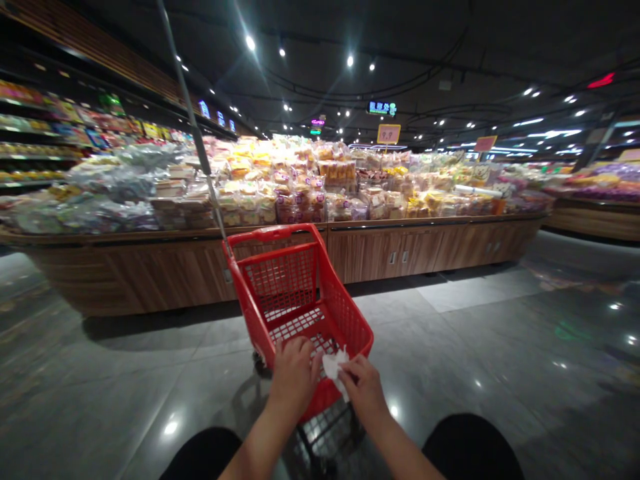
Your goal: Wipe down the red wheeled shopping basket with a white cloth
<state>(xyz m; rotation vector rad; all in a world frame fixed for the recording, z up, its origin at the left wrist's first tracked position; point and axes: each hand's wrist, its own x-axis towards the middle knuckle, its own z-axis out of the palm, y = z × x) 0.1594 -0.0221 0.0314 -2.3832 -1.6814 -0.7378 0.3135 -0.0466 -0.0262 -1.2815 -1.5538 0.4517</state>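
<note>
A red plastic shopping cart (295, 287) stands in front of me on the shop floor, its basket showing no goods. My left hand (294, 377) is closed over the near rim of the basket. My right hand (364, 387) sits beside it on the same rim, fingers pinched on a crumpled white piece of paper (334, 365). A thin grey pole (193, 127) rises from the cart's far left corner.
A long wooden display counter (400, 250) piled with packaged baked goods (300, 183) runs across the aisle just beyond the cart. Shelves of goods (45, 133) line the left wall. Glossy grey floor tiles (500, 347) spread to the right. My dark-clad knees (470, 447) show at the bottom.
</note>
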